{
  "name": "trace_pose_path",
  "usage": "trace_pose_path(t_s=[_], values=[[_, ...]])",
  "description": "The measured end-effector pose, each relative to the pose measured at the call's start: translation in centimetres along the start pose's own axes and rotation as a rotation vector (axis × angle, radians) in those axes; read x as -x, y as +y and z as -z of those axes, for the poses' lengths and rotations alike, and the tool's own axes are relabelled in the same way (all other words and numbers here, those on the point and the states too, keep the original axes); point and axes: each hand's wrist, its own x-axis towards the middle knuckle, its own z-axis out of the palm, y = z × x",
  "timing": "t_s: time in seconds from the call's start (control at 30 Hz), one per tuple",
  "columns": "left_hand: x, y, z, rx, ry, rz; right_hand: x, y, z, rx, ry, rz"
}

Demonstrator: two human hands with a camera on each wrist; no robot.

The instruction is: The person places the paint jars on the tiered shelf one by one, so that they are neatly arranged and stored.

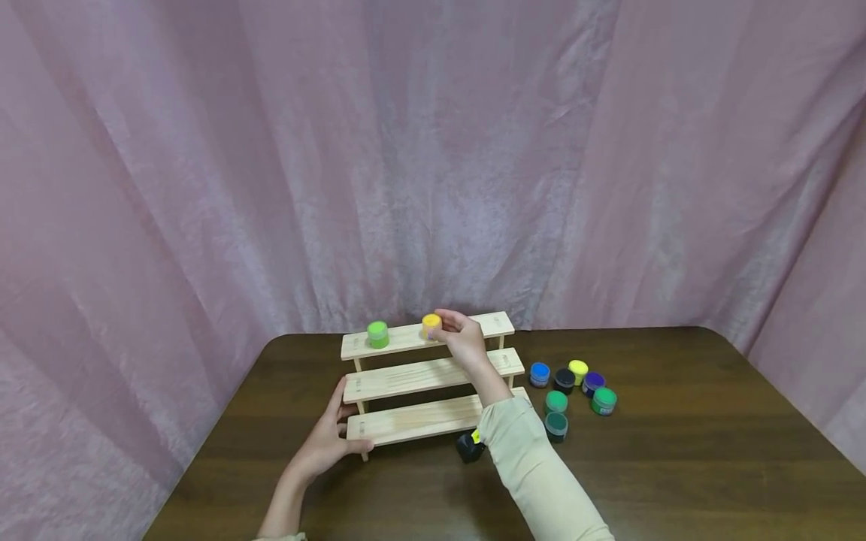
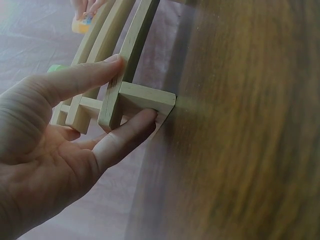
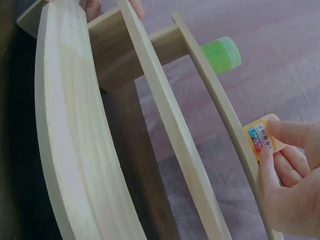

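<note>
A three-tier wooden display rack (image 1: 413, 422) stands on the table, its steps rising toward the curtain. My left hand (image 1: 323, 443) grips its left end, with the thumb on the lowest step and fingers around the side support (image 2: 145, 95). On the top step, my right hand (image 1: 467, 344) pinches a small yellow-orange paint jar (image 1: 431, 324) between thumb and fingers. The jar's label (image 3: 261, 137) with a barcode faces the right wrist camera, and its base meets the step. A light green paint jar (image 1: 378, 335) sits to its left on that step.
Right of the rack several jars stand grouped, among them a blue jar (image 1: 540, 374), a yellow jar (image 1: 578, 371) and a dark green jar (image 1: 556, 427). A black object (image 1: 469, 448) with a yellow mark lies before the lowest step. A pink curtain (image 1: 433, 165) hangs behind.
</note>
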Motion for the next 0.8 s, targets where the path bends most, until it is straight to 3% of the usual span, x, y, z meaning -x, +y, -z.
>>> trace_pose_path(t_s=[0.47,0.8], values=[[-0.1,0.5,0.0,-0.011,-0.018,-0.020,-0.3,0.0,0.3,0.038,-0.037,0.015],[0.3,0.6,-0.1,-0.006,-0.029,-0.017,1.1,-0.1,1.3,0.008,-0.025,0.038]])
